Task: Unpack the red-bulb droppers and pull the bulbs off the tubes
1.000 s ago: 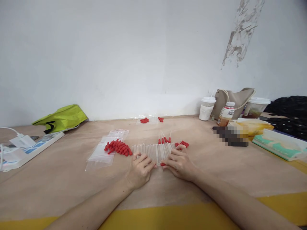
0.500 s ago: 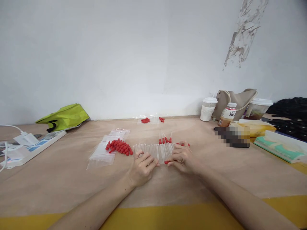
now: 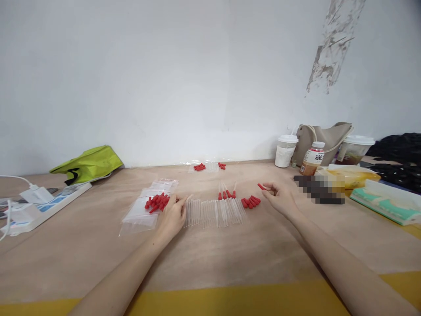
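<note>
My left hand (image 3: pixel 174 213) is closed in a pinch at the left end of the row, and a thin glass dropper tube (image 3: pixel 190 198) sticks out from its fingertips. Between the fingertips of my right hand (image 3: pixel 278 196) is a red rubber bulb (image 3: pixel 261 187), held above the table on the right. Clear glass tubes (image 3: pixel 210 213) lie side by side in a row between the hands. Several droppers with red bulbs (image 3: pixel 229 194) lie behind that row. Loose red bulbs (image 3: pixel 251 202) sit at its right end, and a larger heap of red bulbs (image 3: pixel 156 202) lies beside my left hand.
Clear plastic bags (image 3: pixel 140 210) lie under the left heap. Farther back are small groups of red bulbs (image 3: pixel 199 166) on plastic. A power strip (image 3: pixel 49 208) and green pouch (image 3: pixel 90 163) stand left; cups (image 3: pixel 284 153), a bottle (image 3: pixel 312 158) and a tissue pack (image 3: pixel 384 202) stand right.
My hands have moved apart from the row's middle. The left went left to the heap's edge and now pinches a tube; the right moved right and up with a red bulb.
</note>
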A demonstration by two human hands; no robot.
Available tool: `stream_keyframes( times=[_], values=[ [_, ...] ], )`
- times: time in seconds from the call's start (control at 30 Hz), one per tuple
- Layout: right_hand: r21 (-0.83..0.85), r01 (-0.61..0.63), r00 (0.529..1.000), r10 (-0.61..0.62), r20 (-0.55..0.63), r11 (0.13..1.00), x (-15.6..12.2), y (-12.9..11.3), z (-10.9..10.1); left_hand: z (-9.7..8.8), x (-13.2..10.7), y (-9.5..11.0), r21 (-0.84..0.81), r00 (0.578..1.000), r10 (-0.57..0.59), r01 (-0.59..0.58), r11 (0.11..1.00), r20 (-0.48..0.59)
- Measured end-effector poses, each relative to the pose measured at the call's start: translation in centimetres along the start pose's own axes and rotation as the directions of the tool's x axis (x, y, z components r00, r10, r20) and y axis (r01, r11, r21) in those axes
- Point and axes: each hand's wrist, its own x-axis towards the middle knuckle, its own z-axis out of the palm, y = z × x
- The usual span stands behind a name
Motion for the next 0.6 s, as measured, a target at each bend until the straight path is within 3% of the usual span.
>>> stream_keyframes(
  times=[0.13, 0.3, 0.47, 0.6],
  values=[
    [-0.01, -0.021, 1.0, 0.021, 0.008, 1.0, -0.2, -0.3, -0.1, 0.3, 0.2, 1.0, 0.015, 0.998, 0.066, -0.065, 0.998, -0.024],
    [-0.065, 0.026, 0.992, -0.017, 0.127, 0.998, -0.7, -0.7, 0.1, 0.8, 0.2, 1.8, 0.039, 0.987, 0.163, -0.163, 0.986, 0.004],
    [-0.065, 0.02, 0.991, -0.011, 0.133, 0.998, -0.8, -0.6, 0.3, 1.6, -0.3, 2.0, -0.13, 0.988, 0.141, -0.132, 0.983, 0.06],
    [-0.083, 0.005, 0.995, 0.003, 0.099, 0.997, -0.7, -0.3, 0.4, 1.6, -0.6, 2.2, -0.173, 0.985, 0.146, -0.128, 0.977, 0.095]
  ],
)
